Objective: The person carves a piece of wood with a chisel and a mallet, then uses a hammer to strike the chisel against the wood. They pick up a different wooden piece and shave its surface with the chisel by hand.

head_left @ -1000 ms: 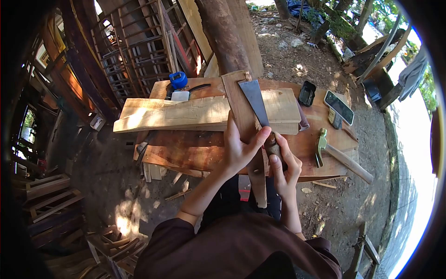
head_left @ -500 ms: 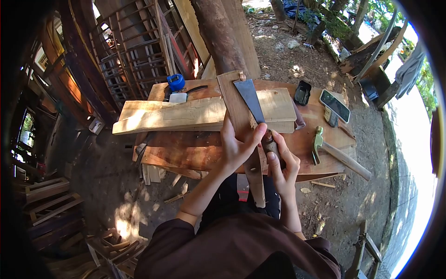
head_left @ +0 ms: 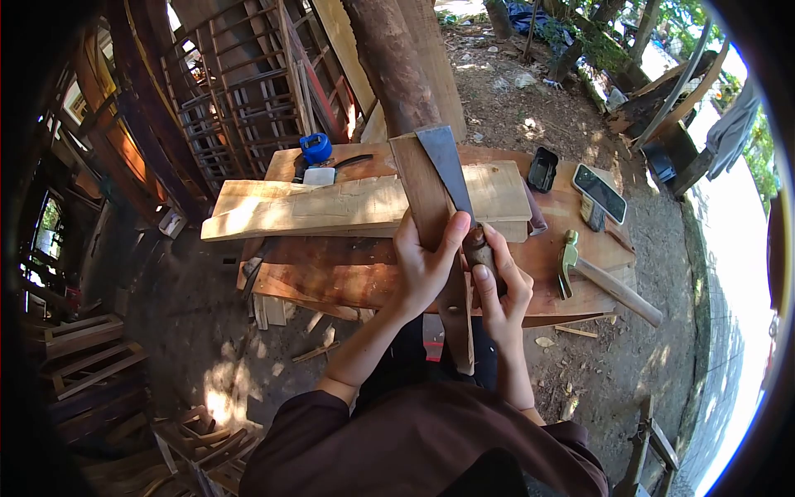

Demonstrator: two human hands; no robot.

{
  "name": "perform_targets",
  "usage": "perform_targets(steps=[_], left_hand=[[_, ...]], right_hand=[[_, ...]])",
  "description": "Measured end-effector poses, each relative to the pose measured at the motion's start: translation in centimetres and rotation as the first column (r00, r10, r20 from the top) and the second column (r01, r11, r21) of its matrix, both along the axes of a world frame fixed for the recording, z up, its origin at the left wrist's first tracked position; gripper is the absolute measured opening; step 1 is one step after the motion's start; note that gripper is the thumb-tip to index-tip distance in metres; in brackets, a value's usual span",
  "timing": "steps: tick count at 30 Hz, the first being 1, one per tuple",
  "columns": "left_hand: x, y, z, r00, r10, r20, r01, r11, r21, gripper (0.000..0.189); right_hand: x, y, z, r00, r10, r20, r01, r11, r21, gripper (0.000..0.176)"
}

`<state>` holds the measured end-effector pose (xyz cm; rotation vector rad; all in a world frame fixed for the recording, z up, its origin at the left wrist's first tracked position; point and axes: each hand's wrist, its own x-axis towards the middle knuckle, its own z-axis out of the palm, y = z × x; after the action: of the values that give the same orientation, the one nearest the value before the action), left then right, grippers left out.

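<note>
My left hand [head_left: 426,258] is wrapped around a narrow wooden piece [head_left: 420,186] that tilts up and away from my lap. Its lower end [head_left: 457,331] hangs down near my legs. In my right hand [head_left: 502,286] is the wooden handle of a chisel [head_left: 448,168] with a wide, flared metal blade. The blade lies along the right edge of the wooden piece, its broad end by the piece's top. My left thumb touches the chisel near the base of the blade. Both hands are closed, and some fingers are hidden behind what they hold.
A thick pale board [head_left: 315,207] lies across the wooden workbench [head_left: 331,269]. On the right are a claw hammer [head_left: 609,283], a phone [head_left: 599,193] and an open black case [head_left: 542,169]. A blue tape measure [head_left: 315,147] sits at the back left. Wooden frames [head_left: 95,356] fill the left side.
The chisel blade has slid up along the wooden piece, so its broad end now reaches the piece's top. A small chip seen at that top end no longer shows there.
</note>
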<state>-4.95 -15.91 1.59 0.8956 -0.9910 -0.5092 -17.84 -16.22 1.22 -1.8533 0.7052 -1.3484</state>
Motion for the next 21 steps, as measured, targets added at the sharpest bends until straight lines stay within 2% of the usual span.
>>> perform_targets(steps=[2, 4, 5, 7, 8, 9, 11, 12, 13, 15, 17, 19, 20, 21], left_hand=[[0.2, -0.2, -0.2, 0.999, 0.026, 0.035, -0.026, 1.000, 0.000, 0.024], [0.2, -0.3, -0.3, 0.979, 0.093, 0.181, -0.084, 0.995, -0.058, 0.025], [0.2, 0.0, -0.3, 0.979, 0.094, 0.180, -0.086, 0.995, -0.056, 0.025], [-0.2, 0.7, -0.2, 0.992, -0.128, -0.011, 0.129, 0.990, 0.062, 0.038], [-0.2, 0.7, -0.6, 0.988, -0.151, -0.022, 0.152, 0.983, 0.105, 0.055], [-0.2, 0.7, -1.0, 0.988, -0.155, -0.025, 0.157, 0.982, 0.105, 0.055], [-0.3, 0.7, -1.5, 0.971, -0.190, -0.148, 0.211, 0.967, 0.145, 0.067], [-0.1, 0.6, -1.7, 0.973, -0.207, -0.103, 0.222, 0.962, 0.162, 0.072], [0.0, 0.5, -2.1, 0.972, -0.208, -0.106, 0.224, 0.961, 0.163, 0.072], [0.0, 0.4, -3.2, 0.935, -0.300, -0.191, 0.308, 0.951, 0.017, 0.053], [-0.3, 0.7, -4.0, 0.929, -0.301, -0.217, 0.317, 0.948, 0.040, 0.053], [-0.5, 0.5, -4.6, 0.925, -0.297, -0.238, 0.321, 0.945, 0.067, 0.053], [-0.5, 0.1, -4.9, 0.990, -0.121, -0.074, 0.125, 0.990, 0.058, 0.054], [-0.6, -0.2, -5.4, 0.994, 0.069, 0.088, -0.070, 0.997, 0.016, 0.055]], right_hand=[[0.2, 0.1, 0.4, 1.000, 0.004, 0.009, -0.004, 1.000, -0.002, 0.040], [0.0, 0.4, 0.9, 0.999, 0.009, 0.038, -0.012, 0.998, 0.069, 0.040], [-0.4, 0.6, 1.0, 0.997, 0.026, 0.067, -0.035, 0.991, 0.133, 0.041], [-1.2, 0.5, 0.2, 0.993, 0.001, 0.121, -0.035, 0.961, 0.274, 0.042], [-1.6, 0.6, 0.5, 0.988, 0.002, 0.153, -0.048, 0.952, 0.301, 0.042], [-1.9, 0.8, 1.0, 0.987, -0.014, 0.163, -0.034, 0.957, 0.288, 0.042], [-3.0, 1.0, -0.2, 0.979, -0.026, 0.202, -0.037, 0.953, 0.302, 0.043], [-3.5, 1.2, -0.8, 0.979, -0.028, 0.201, -0.035, 0.953, 0.302, 0.043], [-4.0, 1.5, -1.3, 0.987, -0.013, 0.160, -0.025, 0.973, 0.229, 0.043], [-4.6, 2.2, -2.5, 0.997, -0.027, 0.071, 0.018, 0.992, 0.128, 0.044], [-5.3, 2.6, -4.0, 1.000, -0.016, -0.024, 0.018, 0.996, 0.092, 0.042], [-5.0, 2.7, -5.1, 0.995, -0.071, -0.066, 0.066, 0.995, -0.074, 0.046], [-5.3, 3.2, -5.6, 0.996, -0.048, -0.072, 0.051, 0.998, 0.029, 0.043], [-5.6, 3.8, -5.9, 0.997, -0.026, -0.076, 0.036, 0.991, 0.131, 0.041]])
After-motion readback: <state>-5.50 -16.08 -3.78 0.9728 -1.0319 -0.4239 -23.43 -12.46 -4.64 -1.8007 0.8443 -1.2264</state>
